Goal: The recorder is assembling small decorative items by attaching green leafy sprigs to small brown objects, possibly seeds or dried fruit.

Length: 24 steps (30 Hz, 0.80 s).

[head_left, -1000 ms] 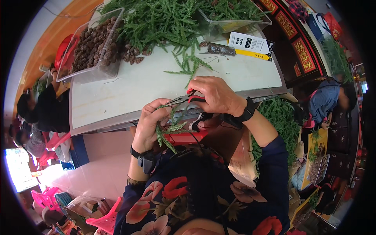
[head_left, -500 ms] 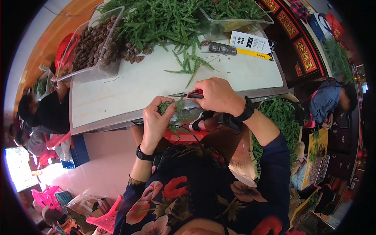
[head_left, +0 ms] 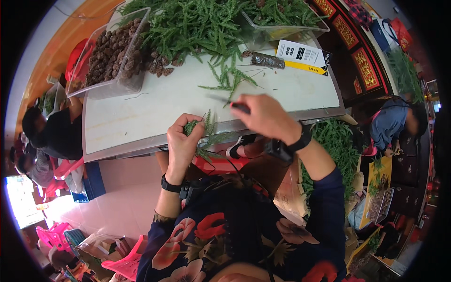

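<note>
My left hand [head_left: 184,140] is closed around a bunch of green pine sprigs [head_left: 206,134], whose tips stick out past the fingers at the table's near edge. A thin dark stem stands up by the thumb. To the right, my right hand [head_left: 270,116] grips a pair of pliers [head_left: 240,107] with red and black handles. Motion smears the jaws, which point left over the white table top and are apart from the bunch. A few loose green sprigs [head_left: 230,77] lie on the table just beyond the pliers.
A clear bin of brown pine cones [head_left: 110,58] stands at the far left, beside a large heap of green sprigs [head_left: 192,28]. At the far right are a clear tray [head_left: 282,29], a bundle of dark wires [head_left: 267,59] and a white-and-yellow card [head_left: 300,54]. More greenery [head_left: 331,150] sits by my right arm.
My right hand has drawn the pliers away from the bunch, with the jaws now farther over the table. My left hand has shifted slightly left with the sprigs.
</note>
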Available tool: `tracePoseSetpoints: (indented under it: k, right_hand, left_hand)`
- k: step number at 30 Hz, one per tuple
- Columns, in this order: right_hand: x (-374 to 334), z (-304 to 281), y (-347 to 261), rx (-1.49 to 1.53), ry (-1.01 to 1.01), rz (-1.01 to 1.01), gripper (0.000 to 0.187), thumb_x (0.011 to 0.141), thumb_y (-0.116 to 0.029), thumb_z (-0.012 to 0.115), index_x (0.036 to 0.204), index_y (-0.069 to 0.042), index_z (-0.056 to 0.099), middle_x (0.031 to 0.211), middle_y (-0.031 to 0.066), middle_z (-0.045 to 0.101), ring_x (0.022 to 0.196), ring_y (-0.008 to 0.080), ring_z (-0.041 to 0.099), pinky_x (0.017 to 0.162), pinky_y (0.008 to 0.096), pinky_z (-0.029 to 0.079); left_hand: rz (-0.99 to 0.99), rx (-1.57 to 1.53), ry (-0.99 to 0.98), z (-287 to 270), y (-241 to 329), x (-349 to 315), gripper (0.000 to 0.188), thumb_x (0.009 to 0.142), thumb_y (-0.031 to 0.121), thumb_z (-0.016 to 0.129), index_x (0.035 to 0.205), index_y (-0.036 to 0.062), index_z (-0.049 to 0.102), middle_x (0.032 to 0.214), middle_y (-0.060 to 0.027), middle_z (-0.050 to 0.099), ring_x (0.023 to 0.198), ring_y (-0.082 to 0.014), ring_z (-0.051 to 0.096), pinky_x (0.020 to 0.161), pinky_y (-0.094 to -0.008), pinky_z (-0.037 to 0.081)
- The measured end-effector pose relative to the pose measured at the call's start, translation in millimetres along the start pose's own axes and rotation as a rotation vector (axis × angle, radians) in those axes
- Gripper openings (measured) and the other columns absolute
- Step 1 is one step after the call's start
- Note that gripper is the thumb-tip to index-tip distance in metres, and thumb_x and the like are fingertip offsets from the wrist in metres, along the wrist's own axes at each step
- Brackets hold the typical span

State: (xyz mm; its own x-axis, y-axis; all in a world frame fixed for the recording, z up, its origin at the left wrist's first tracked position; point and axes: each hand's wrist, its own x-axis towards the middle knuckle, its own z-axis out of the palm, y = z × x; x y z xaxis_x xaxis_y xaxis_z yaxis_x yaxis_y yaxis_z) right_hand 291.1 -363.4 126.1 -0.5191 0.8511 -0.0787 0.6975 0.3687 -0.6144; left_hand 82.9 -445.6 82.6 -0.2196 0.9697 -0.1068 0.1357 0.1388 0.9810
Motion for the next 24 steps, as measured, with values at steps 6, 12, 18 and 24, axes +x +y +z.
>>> tracePoseSetpoints:
  k: [6,12,18,24]
  right_hand:
    - [-16,28,1,-0.151,0.044,-0.107,0.029,0.084,-0.029,0.067,0.084,-0.001,0.06,0.073,0.0172,0.065,0.069,0.0365,0.064,0.063,0.0442,0.051]
    - [-16,31,6,-0.124,0.087,-0.109,0.026,0.085,-0.026,0.066,0.084,-0.001,0.059,0.075,0.0174,0.065,0.07,0.0369,0.064,0.063,0.0443,0.051]
    - [-18,29,5,-0.095,0.102,-0.125,0.027,0.085,-0.026,0.066,0.083,-0.001,0.058,0.075,0.0171,0.065,0.071,0.0372,0.064,0.063,0.045,0.05]
    - [-21,27,3,-0.073,0.099,-0.113,0.028,0.085,-0.028,0.066,0.083,-0.001,0.058,0.075,0.0167,0.065,0.071,0.0374,0.064,0.062,0.0454,0.05]
  left_hand:
    - [0.045,-0.124,0.034,5,-2,7,0.008,0.086,0.004,0.063,0.093,0.0003,0.064,0.073,0.0053,0.056,0.063,-0.0012,0.044,0.057,-0.017,0.033]
    - [0.01,-0.166,0.037,7,0,8,0.009,0.087,0.004,0.063,0.095,0.0016,0.065,0.072,0.0055,0.056,0.059,0.0011,0.04,0.053,-0.0156,0.028]
    - [-0.06,-0.249,0.024,7,7,6,0.012,0.085,0.003,0.063,0.095,-0.0031,0.065,0.08,0.0024,0.06,0.072,-0.0043,0.05,0.066,-0.0192,0.041]
    - [-0.068,-0.249,0.009,10,13,-1,0.012,0.086,0.002,0.062,0.096,-0.0029,0.065,0.081,0.0026,0.06,0.072,-0.004,0.051,0.066,-0.0188,0.042]
